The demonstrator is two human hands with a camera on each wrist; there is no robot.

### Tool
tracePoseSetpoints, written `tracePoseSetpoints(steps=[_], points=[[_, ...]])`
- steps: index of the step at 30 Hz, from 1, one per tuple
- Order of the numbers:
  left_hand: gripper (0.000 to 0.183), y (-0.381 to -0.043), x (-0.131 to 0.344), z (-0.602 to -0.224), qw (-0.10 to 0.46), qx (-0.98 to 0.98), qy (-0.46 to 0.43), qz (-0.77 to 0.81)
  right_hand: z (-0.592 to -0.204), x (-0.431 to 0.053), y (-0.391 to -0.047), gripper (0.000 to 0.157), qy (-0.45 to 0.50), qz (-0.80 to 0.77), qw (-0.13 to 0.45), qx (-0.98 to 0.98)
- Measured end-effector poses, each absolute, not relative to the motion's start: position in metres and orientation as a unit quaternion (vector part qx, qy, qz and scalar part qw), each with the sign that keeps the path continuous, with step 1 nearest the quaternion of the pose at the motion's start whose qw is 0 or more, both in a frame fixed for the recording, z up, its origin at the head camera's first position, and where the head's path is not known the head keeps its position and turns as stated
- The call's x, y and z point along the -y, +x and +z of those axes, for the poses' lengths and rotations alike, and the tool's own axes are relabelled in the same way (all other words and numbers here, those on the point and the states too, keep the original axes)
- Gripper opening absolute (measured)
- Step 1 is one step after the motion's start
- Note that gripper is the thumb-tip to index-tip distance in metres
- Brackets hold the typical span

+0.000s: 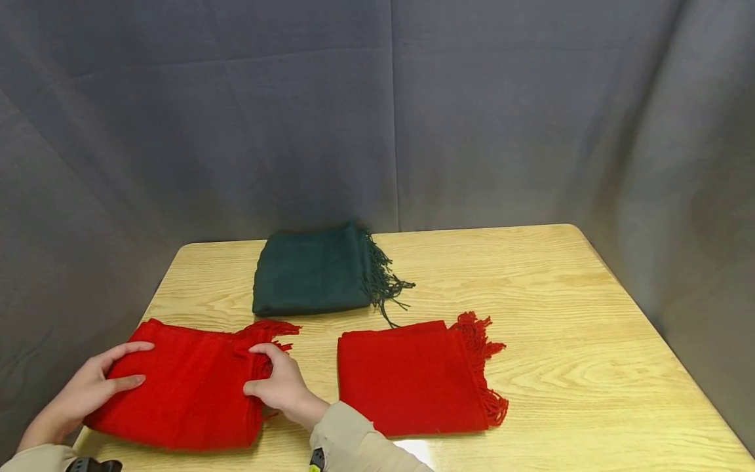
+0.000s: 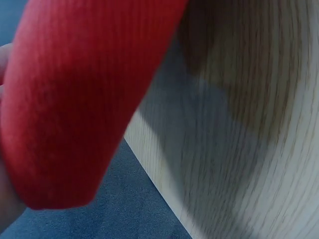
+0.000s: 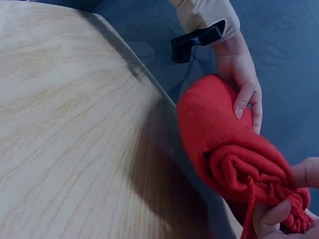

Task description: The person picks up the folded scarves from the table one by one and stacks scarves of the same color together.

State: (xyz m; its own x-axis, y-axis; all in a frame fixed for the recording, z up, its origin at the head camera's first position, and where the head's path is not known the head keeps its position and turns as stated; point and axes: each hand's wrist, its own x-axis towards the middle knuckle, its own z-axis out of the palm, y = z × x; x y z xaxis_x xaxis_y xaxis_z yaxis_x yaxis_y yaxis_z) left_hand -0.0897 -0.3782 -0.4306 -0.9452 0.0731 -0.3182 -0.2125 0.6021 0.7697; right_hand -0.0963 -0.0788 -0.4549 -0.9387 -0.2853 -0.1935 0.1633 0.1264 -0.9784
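Note:
A folded red scarf (image 1: 183, 387) with a fringed right end is held between both hands at the table's left front. My left hand (image 1: 88, 388) grips its left end, thumb on top. At the fringed end my right hand (image 1: 283, 382) pinches the layers. The right wrist view shows the scarf (image 3: 212, 117) lifted off the wood, its layers rolled inward at the near end, with the left hand (image 3: 241, 74) at the far end. In the left wrist view the scarf (image 2: 84, 99) hides most of the left fingers.
A second folded red scarf (image 1: 407, 380) lies to the right, its fringe pointing right. Behind is a folded dark green scarf (image 1: 312, 272), fringe also to the right. The wooden table (image 1: 566, 341) is bordered by grey cloth (image 1: 489, 131) at the back and sides.

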Motion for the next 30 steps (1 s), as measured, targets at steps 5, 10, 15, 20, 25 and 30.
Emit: tracePoseSetpoints(steps=[5, 10, 15, 20, 25, 30], points=[[0.055, -0.087, 0.377, -0.429, 0.151, -0.881, -0.036, 0.447, -0.449, 0.076, -0.097, 0.053, -0.045, -0.666, 0.164, -0.727], [0.052, -0.087, 0.374, -0.427, 0.142, -0.879, -0.032, 0.453, -0.446, 0.072, -0.098, 0.051, -0.06, -0.668, 0.147, -0.727], [0.051, -0.087, 0.369, -0.424, 0.136, -0.874, -0.034, 0.465, -0.44, 0.067, -0.1, 0.049, -0.079, -0.665, 0.127, -0.732], [0.047, -0.087, 0.365, -0.422, 0.121, -0.871, -0.02, 0.475, -0.434, 0.061, -0.104, 0.048, -0.094, -0.658, 0.12, -0.738], [0.047, -0.086, 0.359, -0.421, 0.108, -0.869, -0.019, 0.483, -0.428, 0.055, -0.109, 0.047, -0.1, -0.66, 0.127, -0.734], [0.047, -0.085, 0.352, -0.419, 0.09, -0.867, -0.009, 0.49, -0.424, 0.047, -0.113, 0.047, -0.106, -0.66, 0.133, -0.731]])
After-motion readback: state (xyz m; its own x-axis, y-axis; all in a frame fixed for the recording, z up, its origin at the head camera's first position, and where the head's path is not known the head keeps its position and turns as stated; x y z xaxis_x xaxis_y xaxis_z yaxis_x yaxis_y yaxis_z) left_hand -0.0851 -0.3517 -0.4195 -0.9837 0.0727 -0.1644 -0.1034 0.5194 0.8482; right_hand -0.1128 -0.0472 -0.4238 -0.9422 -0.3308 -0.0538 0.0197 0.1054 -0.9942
